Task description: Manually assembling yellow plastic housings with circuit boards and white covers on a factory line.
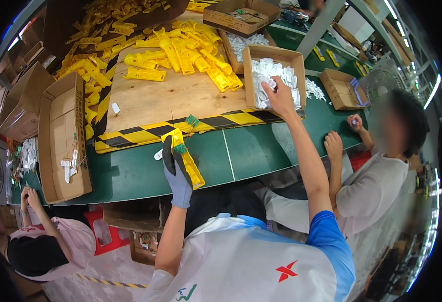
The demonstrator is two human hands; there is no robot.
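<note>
Right hand [281, 98] among white plastic pieces [287, 77], upper right of centre.
Gloved left hand [175, 168] grips yellow half-shell [195, 172], centre; best held level. Right fingers narrow, can't tell if holding.

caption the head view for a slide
Gloved left hand holds long yellow plastic shell; right hand reaches into brown cardboard box of flat white pieces.

A: Left hand [178, 176]?
B: Gloved, gripping a yellow shell [194, 174]; green circuit board [181, 149] against its far half.
A: Right hand [282, 98]?
B: Bare, reaching into a carton [276, 52] of white parts [287, 75], far right. Grip on any piece: cannot tell.
A: Beyond left hand?
B: Wooden board [148, 103], striped tape [145, 135] along its near edge, yellow shells heaped [181, 53] at its far side.
</note>
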